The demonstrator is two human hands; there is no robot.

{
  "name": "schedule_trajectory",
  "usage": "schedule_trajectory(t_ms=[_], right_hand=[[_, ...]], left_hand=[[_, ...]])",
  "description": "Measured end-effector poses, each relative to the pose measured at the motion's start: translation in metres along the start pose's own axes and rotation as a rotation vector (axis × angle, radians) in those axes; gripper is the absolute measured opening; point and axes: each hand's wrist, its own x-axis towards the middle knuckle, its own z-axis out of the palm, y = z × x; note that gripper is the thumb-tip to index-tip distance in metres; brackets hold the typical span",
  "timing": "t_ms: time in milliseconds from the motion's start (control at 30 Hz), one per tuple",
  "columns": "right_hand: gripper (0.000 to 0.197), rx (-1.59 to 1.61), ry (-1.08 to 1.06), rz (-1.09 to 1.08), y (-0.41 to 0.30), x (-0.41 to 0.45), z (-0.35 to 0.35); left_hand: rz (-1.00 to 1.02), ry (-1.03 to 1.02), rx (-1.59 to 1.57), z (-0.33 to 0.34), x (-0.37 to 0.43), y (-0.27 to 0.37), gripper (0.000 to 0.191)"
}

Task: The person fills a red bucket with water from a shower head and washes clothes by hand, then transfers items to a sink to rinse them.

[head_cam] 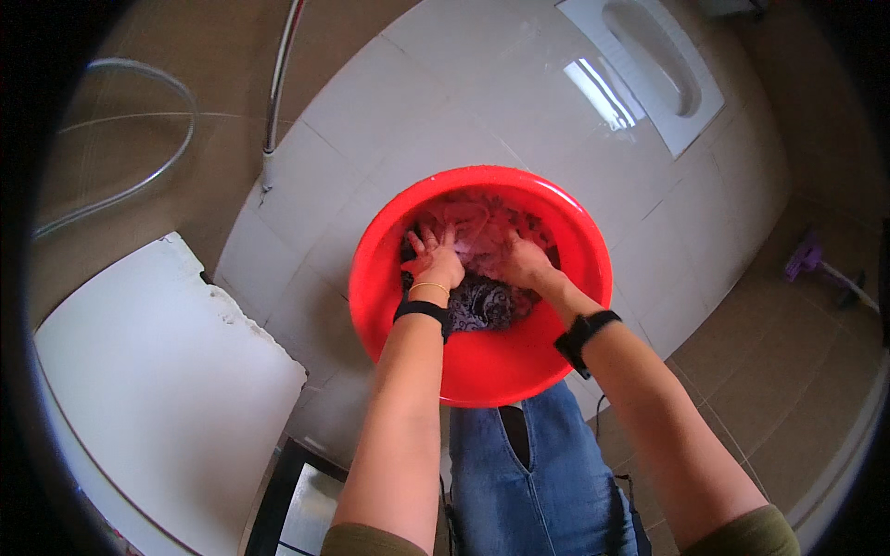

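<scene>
A round red plastic basin (500, 368) stands in front of my knees, with wet-looking cloth in it. Pink fabric (473, 222) bunches toward the far side, and a dark patterned cloth (480, 302) lies nearer to me. Inside the basin, my left hand (437, 260) rests on the cloth with its fingers spread. To its right, my right hand (523, 260) reaches into the pink fabric; its fingertips are partly hidden, so a grip cannot be made out. Each wrist wears a black strap, and a thin bracelet circles the left one.
A white squat toilet (657, 62) is set in the tiled floor (431, 104) at upper right. A white panel with a chipped edge (167, 389) stands at left. A metal pipe (280, 83) and a shower hose (174, 153) run along the wall. A purple-headed tool (804, 257) is at right.
</scene>
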Motion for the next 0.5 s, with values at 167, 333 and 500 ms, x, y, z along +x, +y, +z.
schedule_trajectory(t_ms=[167, 333, 500], right_hand=[[0.070, -0.354, -0.320, 0.050, 0.103, 0.051, 0.056], [0.080, -0.686, 0.137, -0.207, 0.063, 0.014, 0.076], [0.061, -0.469, -0.106, -0.133, 0.072, 0.053, 0.079]], left_hand=[[0.132, -0.091, -0.184, 0.051, 0.026, 0.021, 0.092], [-0.013, -0.312, 0.177, 0.055, 0.024, 0.006, 0.104], [0.137, -0.248, 0.133, 0.082, 0.076, -0.019, 0.103]])
